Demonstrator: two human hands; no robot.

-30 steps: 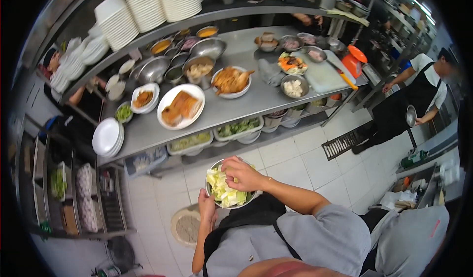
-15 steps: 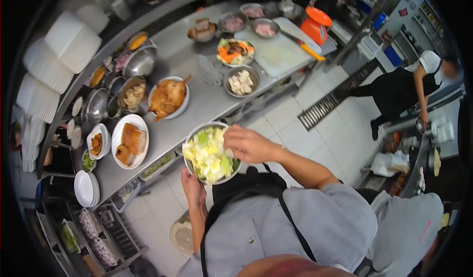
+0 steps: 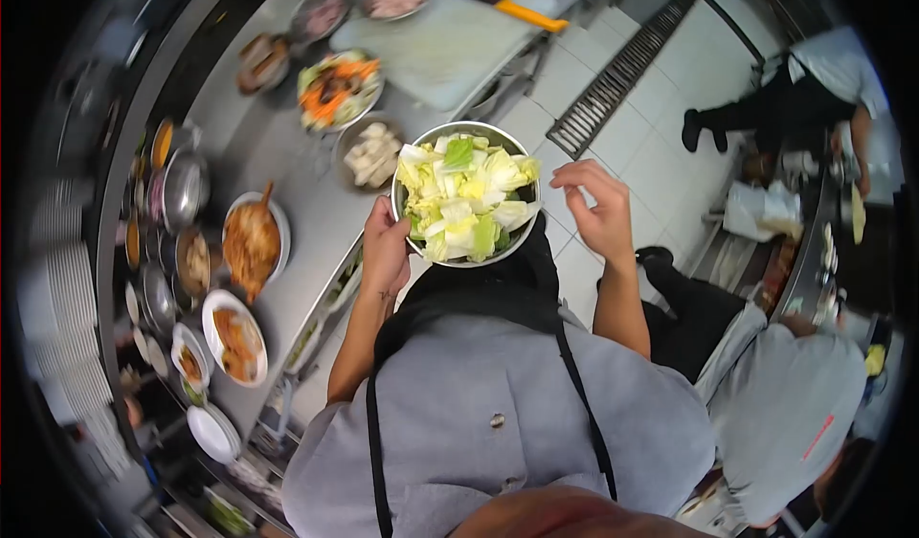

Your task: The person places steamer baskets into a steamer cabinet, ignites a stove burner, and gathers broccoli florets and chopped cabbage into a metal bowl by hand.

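Note:
My left hand (image 3: 385, 251) grips the rim of a round metal bowl (image 3: 528, 145) from its left side, in front of my body. Chopped cabbage (image 3: 469, 198), pale yellow and green, fills the bowl nearly to the brim. Just right of the bowl, my right hand (image 3: 601, 211) is raised with bent fingers apart and nothing in them. On the counter beyond the bowl stand a metal bowl of white chunks (image 3: 371, 155) and a plate of sliced carrot, greens and dark pieces (image 3: 337, 91).
A cutting board (image 3: 421, 50) bears a knife with a yellow handle (image 3: 531, 14). Roast poultry (image 3: 252, 241) and a plate of browned slabs (image 3: 235, 337) line the steel counter (image 3: 297, 189). A floor drain (image 3: 613, 83) runs at right. Two people (image 3: 795, 394) (image 3: 814, 83) stand at the right.
My right hand has left the cabbage and moved off to the right. The bowl has shifted right and up in view, still in my left hand, as the camera turned.

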